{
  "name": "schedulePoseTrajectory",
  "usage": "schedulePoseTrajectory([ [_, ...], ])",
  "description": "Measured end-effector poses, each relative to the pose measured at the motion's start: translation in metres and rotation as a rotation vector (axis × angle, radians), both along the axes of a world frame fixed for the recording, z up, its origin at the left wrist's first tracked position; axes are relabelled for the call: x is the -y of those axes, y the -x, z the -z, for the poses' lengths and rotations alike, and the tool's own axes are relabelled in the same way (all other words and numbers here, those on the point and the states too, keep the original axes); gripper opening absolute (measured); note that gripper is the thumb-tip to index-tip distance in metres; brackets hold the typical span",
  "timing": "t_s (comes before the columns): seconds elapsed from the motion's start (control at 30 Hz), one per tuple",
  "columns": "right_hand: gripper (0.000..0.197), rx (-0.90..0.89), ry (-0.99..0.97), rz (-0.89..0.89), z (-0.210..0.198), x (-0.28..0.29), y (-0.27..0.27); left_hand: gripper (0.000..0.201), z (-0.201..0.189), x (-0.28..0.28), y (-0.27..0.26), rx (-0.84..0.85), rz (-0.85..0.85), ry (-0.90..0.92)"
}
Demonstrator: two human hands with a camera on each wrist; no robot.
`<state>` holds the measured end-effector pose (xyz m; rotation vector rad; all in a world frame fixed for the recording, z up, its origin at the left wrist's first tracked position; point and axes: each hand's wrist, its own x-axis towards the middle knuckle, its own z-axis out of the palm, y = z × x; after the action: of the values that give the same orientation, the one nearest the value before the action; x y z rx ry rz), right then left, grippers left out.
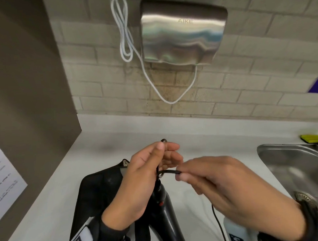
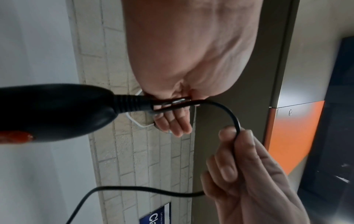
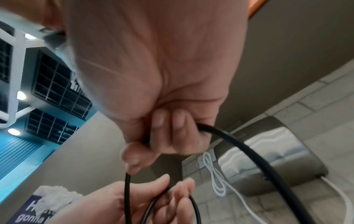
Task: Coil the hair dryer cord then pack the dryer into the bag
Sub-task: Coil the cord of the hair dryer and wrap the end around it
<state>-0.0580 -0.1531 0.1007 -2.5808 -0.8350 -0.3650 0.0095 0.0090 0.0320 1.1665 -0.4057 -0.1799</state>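
Note:
The black hair dryer (image 1: 165,210) stands handle-end up over the counter, its red switch (image 1: 160,204) showing; in the left wrist view the hair dryer (image 2: 55,109) fills the left side. My left hand (image 1: 148,168) pinches a loop of the black cord (image 1: 169,172) just above the strain relief (image 2: 132,103). My right hand (image 1: 209,180) pinches the cord a short way to the right, and the cord (image 3: 239,150) runs through its curled fingers. The slack cord (image 1: 218,226) hangs down towards me. The black bag (image 1: 95,193) lies on the counter under my left wrist.
A steel sink (image 1: 295,166) sits at the right, with a yellow-green sponge (image 1: 312,139) behind it. On the tiled wall hangs a steel hand dryer (image 1: 183,32) with a white cable (image 1: 126,39). A brown partition (image 1: 24,90) bounds the left, and a white counter (image 1: 110,147) lies ahead.

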Motion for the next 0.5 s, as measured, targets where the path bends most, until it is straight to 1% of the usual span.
schedulePoseTrajectory([
  [0.1, 0.021, -0.049, -0.133, -0.021, -0.003, -0.003, -0.016, 0.043, 0.001, -0.001, 0.002, 0.016, 0.013, -0.013],
  [0.17, 0.024, -0.096, -0.216, -0.007, 0.0, -0.003, -0.026, 0.048, 0.002, -0.004, 0.002, 0.028, 0.019, -0.015],
  [0.27, 0.022, -0.088, -0.339, 0.073, 0.009, -0.002, -0.036, 0.052, 0.004, -0.009, 0.0, 0.011, 0.053, -0.006],
  [0.37, 0.017, -0.077, -0.461, 0.152, 0.022, -0.007, -0.042, 0.047, 0.005, -0.011, -0.001, -0.006, 0.091, 0.008],
  [0.43, 0.011, -0.085, -0.562, 0.185, 0.032, -0.011, -0.045, 0.044, 0.006, -0.011, -0.002, -0.015, 0.116, 0.041],
  [0.47, 0.01, -0.092, -0.587, 0.189, 0.038, -0.012, -0.047, 0.043, 0.006, -0.011, -0.003, -0.032, 0.13, 0.068],
  [0.5, 0.014, -0.114, -0.589, 0.185, 0.043, -0.014, -0.048, 0.043, 0.006, -0.012, -0.004, -0.053, 0.145, 0.096],
])
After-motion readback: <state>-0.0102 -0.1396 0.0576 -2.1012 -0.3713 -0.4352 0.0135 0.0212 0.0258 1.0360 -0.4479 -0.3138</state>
